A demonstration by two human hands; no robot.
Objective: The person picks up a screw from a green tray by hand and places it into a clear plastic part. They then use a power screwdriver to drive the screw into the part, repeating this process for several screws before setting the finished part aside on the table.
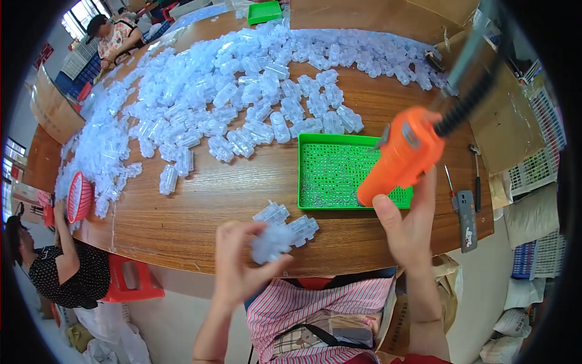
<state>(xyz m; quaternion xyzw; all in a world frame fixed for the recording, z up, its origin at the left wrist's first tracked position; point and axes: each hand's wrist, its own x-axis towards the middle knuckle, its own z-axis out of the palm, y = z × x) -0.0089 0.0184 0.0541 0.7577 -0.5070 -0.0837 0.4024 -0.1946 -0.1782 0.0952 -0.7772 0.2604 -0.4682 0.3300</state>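
Observation:
My left hand [236, 261] is closed on a clear plastic piece [271, 242], blurred by motion, just above the table's near edge. Beside it on the wood lie two more clear plastic pieces, one being the ribbed part [304, 229]. My right hand [412, 230] is at an orange electric screwdriver [403, 151], thumb against its lower end and fingers partly hidden behind it. The tool tilts over a green perforated tray [321, 207] holding many small metal screws. A black coiled cord [470, 103] runs up from the tool.
A large heap of clear plastic parts [200, 79] spreads over the far and left table. At right lie a grey phone-like object [467, 221] and screwdrivers [477, 182]. Cardboard [503, 109] walls the right side. Two people sit at left, near a pink basket [79, 197].

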